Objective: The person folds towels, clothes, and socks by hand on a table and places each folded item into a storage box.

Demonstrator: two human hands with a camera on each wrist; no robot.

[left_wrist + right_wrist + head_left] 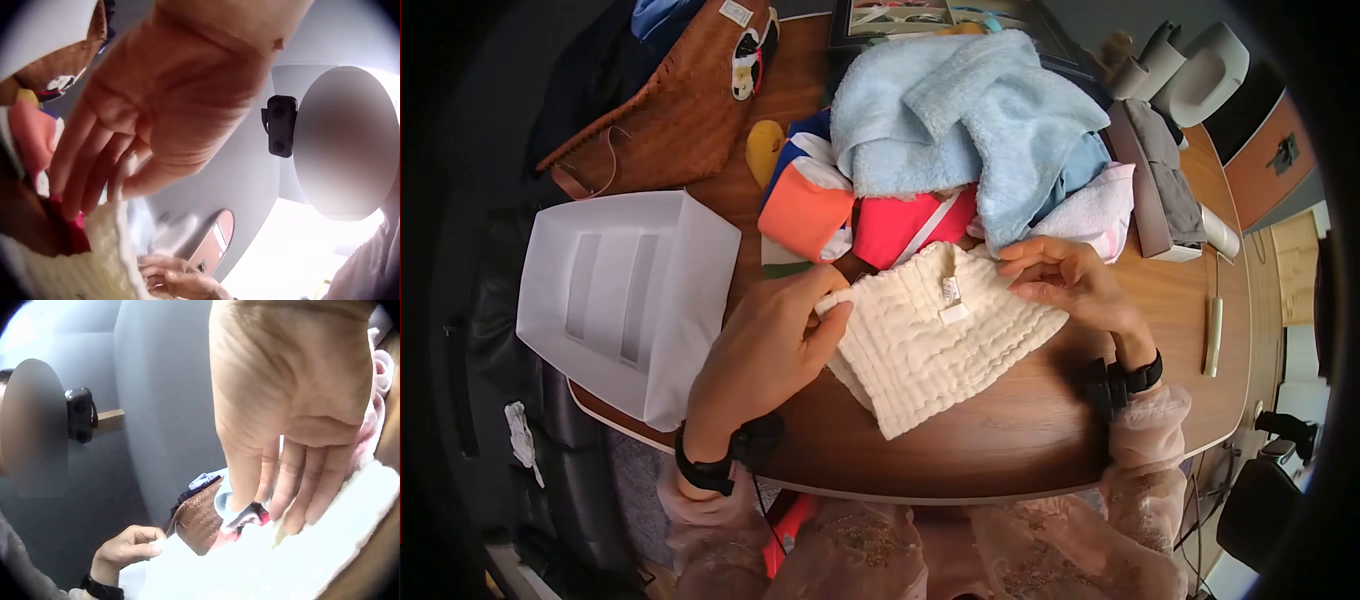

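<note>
A cream crinkled gauze cloth (945,345), folded over and bearing small white tags (951,300), spans the space between both hands above the wooden table. My left hand (765,345) pinches its left corner between thumb and fingers; the left wrist view shows the thumb (140,181) against the cloth's edge. At the upper right corner, my right hand (1068,280) holds the cloth with thumb and fingertips. The right wrist view has its long fingers (303,487) reaching down onto the pale fabric, which looks washed out by light.
Behind the cloth lie a fluffy light blue towel (1010,120), a red cloth (905,225) and an orange, white and blue one (805,210). A white bin (685,300) stands left, a woven basket (670,110) behind it. An organizer box (1155,190) sits right.
</note>
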